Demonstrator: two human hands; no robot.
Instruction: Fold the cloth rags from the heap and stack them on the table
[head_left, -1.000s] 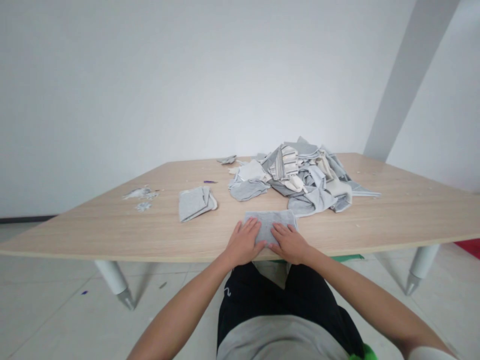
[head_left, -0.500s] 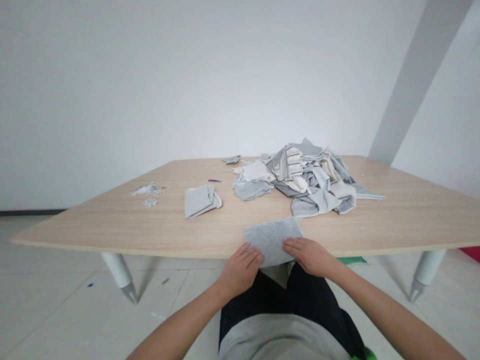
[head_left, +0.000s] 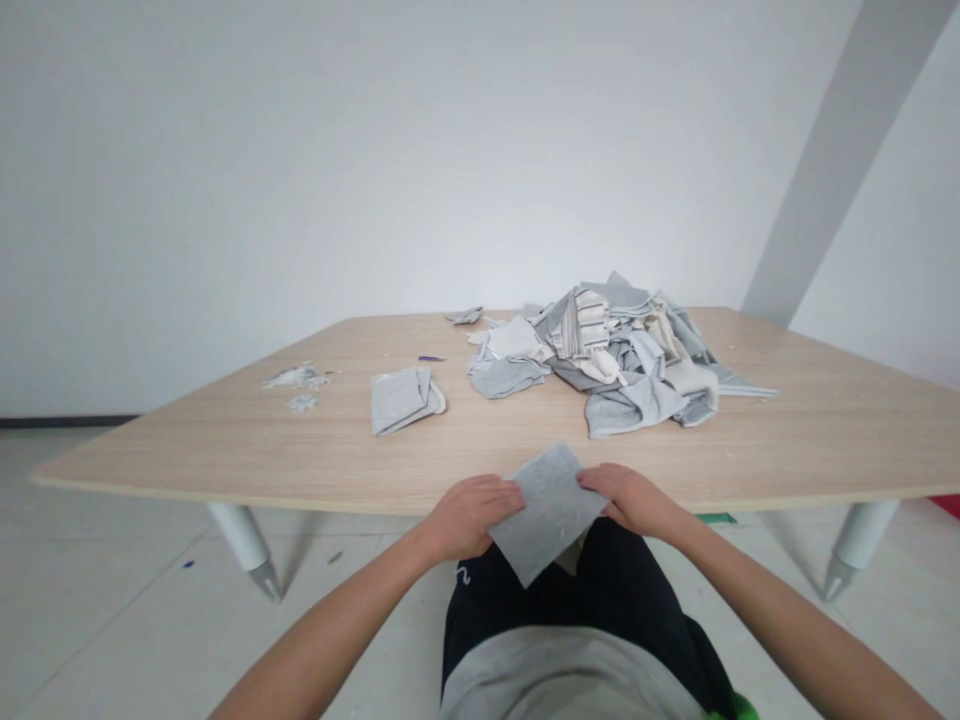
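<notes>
L hand (head_left: 471, 517) & R hand (head_left: 631, 498), fingers bent.

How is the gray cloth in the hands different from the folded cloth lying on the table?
The held cloth is tilted over the table's near edge, while the folded cloth lies on the table. The held cloth looks neat and four-cornered; the folded cloth has uneven layers bulging at one side. Both are gray.

Light wood-grain table (head_left: 345, 460), angled corners, pale cylindrical legs. On it: big heap of crumpled grey, cream and striped fabric pieces (head_left: 637, 360); folded grey cloth (head_left: 403, 400); thin dark purple item (head_left: 432, 358); small grey cloth piece (head_left: 465, 316) at far edge; whitish scraps (head_left: 298, 377) left.
</notes>
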